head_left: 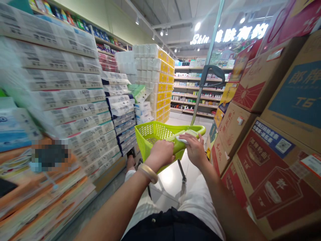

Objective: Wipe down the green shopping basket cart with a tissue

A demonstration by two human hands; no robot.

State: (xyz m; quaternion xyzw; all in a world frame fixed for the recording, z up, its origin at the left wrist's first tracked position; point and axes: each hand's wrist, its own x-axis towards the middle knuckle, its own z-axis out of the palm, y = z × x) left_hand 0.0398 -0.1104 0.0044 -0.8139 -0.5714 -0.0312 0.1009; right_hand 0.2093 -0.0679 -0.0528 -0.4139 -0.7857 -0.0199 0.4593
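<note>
A lime-green shopping cart point(143, 142) with a perforated basket stands just in front of me, on dark legs with casters. My left hand point(162, 154), a gold bangle on its wrist, is wrapped round the left part of the cart's handle point(178, 146). On the right part of the handle, my right hand point(196, 149) presses a folded white cloth or wipe point(182, 139) against the green plastic. Its fingers lie over the white piece and partly hide it. The basket's visible inside shows bare green mesh.
Wrapped paper packs point(82, 97) are stacked along the left, with yellow-and-white packs point(164, 83) farther on. Printed cartons point(273, 174) form a wall close on the right. A slanting pole with a grey handle point(203, 78) rises beyond the cart. Stocked shelves point(193, 87) line the back.
</note>
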